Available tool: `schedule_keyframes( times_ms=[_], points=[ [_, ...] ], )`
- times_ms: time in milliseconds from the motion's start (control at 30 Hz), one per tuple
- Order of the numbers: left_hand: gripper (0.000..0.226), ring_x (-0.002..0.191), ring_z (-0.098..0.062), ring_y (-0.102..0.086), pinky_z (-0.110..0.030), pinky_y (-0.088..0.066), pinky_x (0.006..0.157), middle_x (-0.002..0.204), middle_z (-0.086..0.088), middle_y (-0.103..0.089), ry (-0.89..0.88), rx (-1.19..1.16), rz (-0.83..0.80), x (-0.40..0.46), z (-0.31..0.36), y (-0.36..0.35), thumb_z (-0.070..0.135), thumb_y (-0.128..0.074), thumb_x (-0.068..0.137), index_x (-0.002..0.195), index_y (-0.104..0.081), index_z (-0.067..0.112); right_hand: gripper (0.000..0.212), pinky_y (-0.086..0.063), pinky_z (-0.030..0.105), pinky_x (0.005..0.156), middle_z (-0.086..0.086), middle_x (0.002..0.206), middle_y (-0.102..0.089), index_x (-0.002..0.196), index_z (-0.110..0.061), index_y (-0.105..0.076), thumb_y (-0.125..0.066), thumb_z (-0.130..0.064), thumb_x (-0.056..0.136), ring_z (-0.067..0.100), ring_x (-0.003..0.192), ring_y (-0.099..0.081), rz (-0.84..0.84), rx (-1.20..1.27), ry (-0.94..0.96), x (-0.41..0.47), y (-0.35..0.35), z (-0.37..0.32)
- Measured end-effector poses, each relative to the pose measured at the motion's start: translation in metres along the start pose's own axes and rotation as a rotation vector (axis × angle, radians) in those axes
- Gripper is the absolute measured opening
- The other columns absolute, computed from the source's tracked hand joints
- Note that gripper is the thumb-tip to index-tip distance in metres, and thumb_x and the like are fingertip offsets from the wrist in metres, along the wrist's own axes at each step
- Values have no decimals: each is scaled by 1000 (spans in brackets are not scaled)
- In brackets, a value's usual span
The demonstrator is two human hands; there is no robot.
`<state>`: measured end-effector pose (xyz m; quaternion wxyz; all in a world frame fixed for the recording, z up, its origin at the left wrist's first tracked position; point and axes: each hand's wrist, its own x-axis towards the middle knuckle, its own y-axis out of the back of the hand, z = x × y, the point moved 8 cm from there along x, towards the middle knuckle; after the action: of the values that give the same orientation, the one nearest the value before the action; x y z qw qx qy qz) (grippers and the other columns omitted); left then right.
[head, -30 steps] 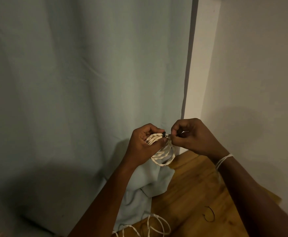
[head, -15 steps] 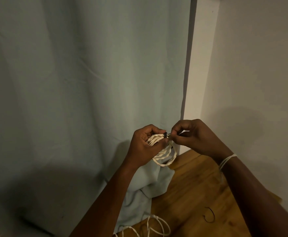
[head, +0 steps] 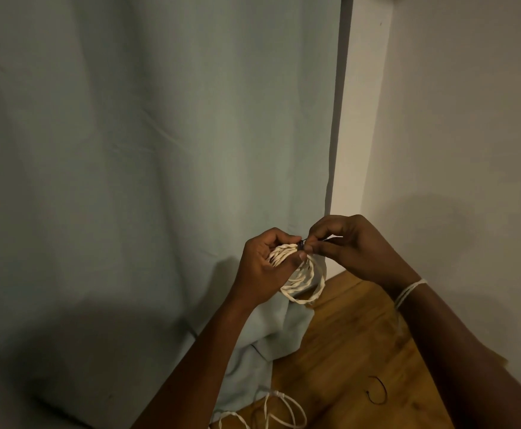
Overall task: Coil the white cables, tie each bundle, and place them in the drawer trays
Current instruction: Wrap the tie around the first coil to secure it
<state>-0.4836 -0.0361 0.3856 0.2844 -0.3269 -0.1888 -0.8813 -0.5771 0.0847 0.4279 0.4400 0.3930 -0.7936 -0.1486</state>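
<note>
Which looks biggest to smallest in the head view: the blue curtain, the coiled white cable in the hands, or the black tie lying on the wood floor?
1. Blue curtain, by far the largest.
2. Coiled white cable.
3. Black tie, a thin small loop, though nearer the camera.

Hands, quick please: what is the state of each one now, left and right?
Left hand: closed, gripping the coiled white cable bundle.
Right hand: closed, pinching the dark tie at the top of the bundle.
</note>
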Motion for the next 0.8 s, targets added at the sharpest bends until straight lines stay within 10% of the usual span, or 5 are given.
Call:
schedule_keyframes(
  times_ms=[800],
  points=[
    [21,88,-17,-71,-27,-60,76,95,0,-73,-37,7,38,1,9,-4,15,-79,79,98,-69,12,10,-58,17,66,-5,95,-62,83,-18,-75,-76,-8,83,11,85,-65,84,-69,48,-13,10,-16]
  ],
)
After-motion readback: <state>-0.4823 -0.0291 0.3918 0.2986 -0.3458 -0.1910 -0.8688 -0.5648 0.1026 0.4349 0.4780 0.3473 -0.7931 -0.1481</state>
